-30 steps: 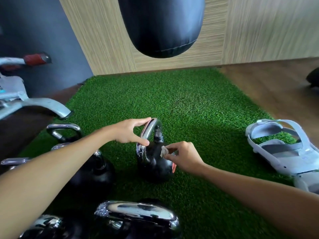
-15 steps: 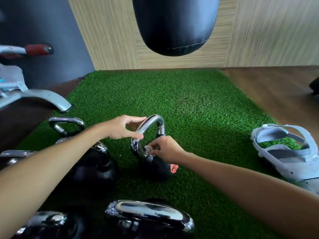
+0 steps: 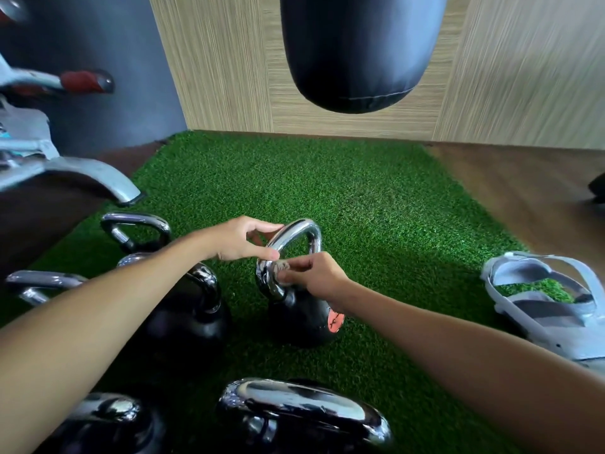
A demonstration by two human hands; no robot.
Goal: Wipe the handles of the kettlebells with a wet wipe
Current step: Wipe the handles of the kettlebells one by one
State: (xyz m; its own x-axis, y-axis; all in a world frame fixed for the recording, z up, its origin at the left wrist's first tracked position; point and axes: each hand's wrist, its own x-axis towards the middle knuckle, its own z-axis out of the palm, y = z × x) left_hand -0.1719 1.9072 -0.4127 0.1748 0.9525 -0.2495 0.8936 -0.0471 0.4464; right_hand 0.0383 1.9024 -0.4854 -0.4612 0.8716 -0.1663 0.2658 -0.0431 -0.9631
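On green turf (image 3: pixel 343 198) stands a black kettlebell (image 3: pixel 301 322), its red label (image 3: pixel 336 321) unreadable. The left hand (image 3: pixel 240 239) pinches the top of the chrome handle (image 3: pixel 296 232). The right hand (image 3: pixel 316 273) pinches a wet wipe (image 3: pixel 281 266) against the handle's side.

Single wide-angle head-worn view, facing forward and down. Close range: the kettlebell (image 3: pixel 294 321) stands within arm's reach on the turf mat (image 3: pixel 360 198); the panelled wall (image 3: pixel 222 60) closes the far field.

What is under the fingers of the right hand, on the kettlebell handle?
A small crumpled wet wipe, pinched by the right hand against the chrome handle of the kettlebell. Only a bit of it shows; the fingers cover the rest and the metal beneath.
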